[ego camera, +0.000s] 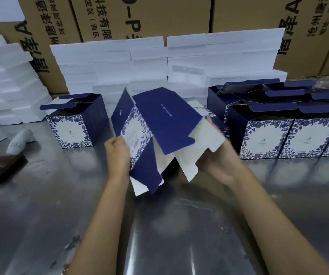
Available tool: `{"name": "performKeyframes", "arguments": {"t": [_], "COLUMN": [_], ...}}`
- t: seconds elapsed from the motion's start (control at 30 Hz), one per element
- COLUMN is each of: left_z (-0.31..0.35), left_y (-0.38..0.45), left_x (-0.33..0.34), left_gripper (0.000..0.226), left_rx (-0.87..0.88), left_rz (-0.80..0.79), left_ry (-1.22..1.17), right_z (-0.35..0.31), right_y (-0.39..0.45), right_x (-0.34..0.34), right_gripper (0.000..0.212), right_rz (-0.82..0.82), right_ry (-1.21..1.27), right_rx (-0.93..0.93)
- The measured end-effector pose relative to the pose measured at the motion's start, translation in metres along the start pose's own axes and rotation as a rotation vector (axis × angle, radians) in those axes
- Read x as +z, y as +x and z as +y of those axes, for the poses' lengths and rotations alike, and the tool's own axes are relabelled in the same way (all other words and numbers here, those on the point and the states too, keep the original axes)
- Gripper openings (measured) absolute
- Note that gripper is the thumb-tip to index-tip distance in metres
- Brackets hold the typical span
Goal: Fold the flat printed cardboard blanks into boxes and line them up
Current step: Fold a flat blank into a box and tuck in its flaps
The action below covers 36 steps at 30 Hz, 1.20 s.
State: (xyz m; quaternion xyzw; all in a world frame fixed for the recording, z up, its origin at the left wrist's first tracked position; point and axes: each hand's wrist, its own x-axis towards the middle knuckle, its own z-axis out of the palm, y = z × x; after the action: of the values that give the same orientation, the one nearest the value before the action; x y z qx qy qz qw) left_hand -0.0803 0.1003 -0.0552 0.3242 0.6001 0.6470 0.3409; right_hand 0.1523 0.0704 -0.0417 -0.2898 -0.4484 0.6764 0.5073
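A navy and white floral cardboard blank (159, 124) is held half opened above the metal table (60, 205), its white inner flaps hanging toward me. My left hand (118, 153) grips its left floral panel from the side. My right hand (217, 155) holds the white flaps on the right from beneath, fingers hidden behind the card. One folded box (74, 128) stands at the left with its lid flaps up. Several folded boxes (290, 135) stand in rows at the right. A stack of flat blanks (219, 124) lies behind my right hand, mostly hidden.
White foam inserts (149, 62) are stacked along the back and at the left (7, 82). Big brown cartons (139, 16) form a wall behind them. A white handheld device (20, 141) lies at the left, near a dark wooden base (5, 165) with clear plastic.
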Motion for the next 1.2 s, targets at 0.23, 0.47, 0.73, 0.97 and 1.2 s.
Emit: {"name": "performKeyframes", "arguments": {"t": [0.23,0.47,0.73,0.97,1.2], "left_z": [0.002,0.016,0.034,0.052,0.046], "left_y": [-0.021,-0.03,-0.021,-0.01,0.006], "left_x": [-0.034,-0.048,-0.035,-0.021,-0.041], "left_gripper": [0.044,0.031,0.023,0.019,0.016], "left_rx": [0.437,0.421,0.357,0.306,0.287], "left_rz": [-0.052,-0.102,-0.123,-0.294,-0.288], "left_ry": [-0.069,-0.123,-0.25,-0.028,0.271], "right_z": [0.031,0.049,0.058,0.067,0.077], "right_y": [-0.003,0.006,0.015,0.015,0.016], "right_x": [0.045,0.059,0.073,0.07,0.057], "right_gripper": [0.031,0.054,0.094,0.086,0.065], "right_rz": [-0.176,-0.149,-0.196,-0.217,-0.088], "right_ry": [-0.267,-0.344,-0.27,-0.22,-0.457], "right_rx": [0.096,0.008,-0.024,0.005,-0.025]}}
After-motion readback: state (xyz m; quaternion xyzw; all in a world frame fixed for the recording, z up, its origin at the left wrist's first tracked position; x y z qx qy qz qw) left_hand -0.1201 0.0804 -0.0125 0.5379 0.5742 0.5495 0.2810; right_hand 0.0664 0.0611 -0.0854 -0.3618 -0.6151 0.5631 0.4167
